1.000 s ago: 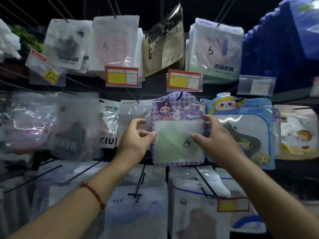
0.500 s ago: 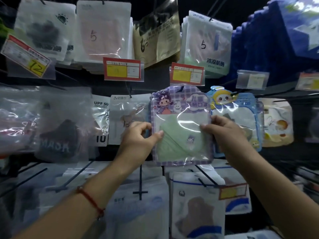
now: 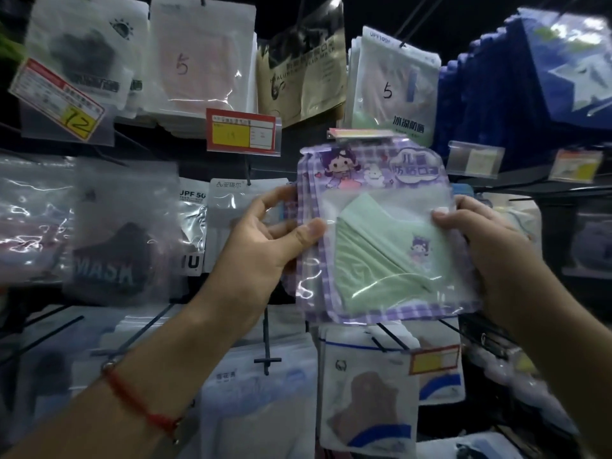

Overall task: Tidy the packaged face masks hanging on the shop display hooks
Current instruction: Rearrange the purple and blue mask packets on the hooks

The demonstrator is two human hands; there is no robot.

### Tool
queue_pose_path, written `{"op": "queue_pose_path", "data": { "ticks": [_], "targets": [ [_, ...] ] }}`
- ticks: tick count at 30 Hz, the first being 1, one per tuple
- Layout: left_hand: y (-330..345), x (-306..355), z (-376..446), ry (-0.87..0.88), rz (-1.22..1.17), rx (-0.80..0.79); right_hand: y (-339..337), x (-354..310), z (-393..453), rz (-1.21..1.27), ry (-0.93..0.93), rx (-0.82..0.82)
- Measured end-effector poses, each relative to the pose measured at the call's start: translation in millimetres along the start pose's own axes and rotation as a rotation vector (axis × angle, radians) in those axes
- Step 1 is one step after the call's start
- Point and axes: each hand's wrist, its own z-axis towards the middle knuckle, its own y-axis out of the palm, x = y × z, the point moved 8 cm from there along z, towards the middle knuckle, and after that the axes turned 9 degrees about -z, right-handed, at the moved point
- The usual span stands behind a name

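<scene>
Head view: we pinch the purple-checked mask packets (image 3: 374, 233), left hand (image 3: 265, 250) and right hand (image 3: 490, 256) at opposite edges.

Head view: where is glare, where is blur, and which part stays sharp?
Head view: glare streaks the clear bags at far left and the purple checked pack; the MASK bag and the edges are blurred; the left hand, right hand and the pack they hold are sharpest; background dark.
</scene>
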Motion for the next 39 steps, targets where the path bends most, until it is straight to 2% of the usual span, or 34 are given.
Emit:
{"op": "queue_pose_path", "data": {
  "ticks": [3, 5, 8, 12, 16, 23, 28, 31, 33, 35, 39],
  "targets": [
    [14, -4, -8, -0.102, -0.085, -0.095, -4, -1, -10, -0.022, 0.008, -0.007],
    [17, -14, -17, -0.135, -0.038, -0.121, -9, 11, -19, -0.048, 0.048, 0.017],
    [20, -39, -43, -0.153, 0.086, -0.085, -23, 39, -46, -0.078, 0.102, 0.098],
    [36, -88, -92, -0.278, -0.021, 0.012, -32, 93, -96, -0.019, 0.201, 0.225],
    [47, -119, -113, -0.286, 0.075, 0.073, -39, 126, -127, -0.017, 0.288, 0.266],
    [98, -147, -113, -0.301, 0.057, 0.121, -103, 110, -136, -0.039, 0.240, 0.309],
    [153, -172, -105, -0.365, -0.008, 0.033, -157, 103, -124, -0.038, 0.164, 0.299],
    [177, -173, -79, -0.284, 0.111, -0.053, -189, 99, -116, 0.011, 0.118, 0.288],
    [186, -163, -51, -0.190, 0.198, -0.037, -207, 100, -112, -0.002, 0.092, 0.266],
    [198, -153, -23, -0.132, 0.360, -0.050, -224, 103, -105, -0.022, 0.068, 0.238],
    [237, -150, 15, -0.093, 0.751, -0.190, -250, 107, -85, -0.075, 0.019, 0.149]
  ]
}}
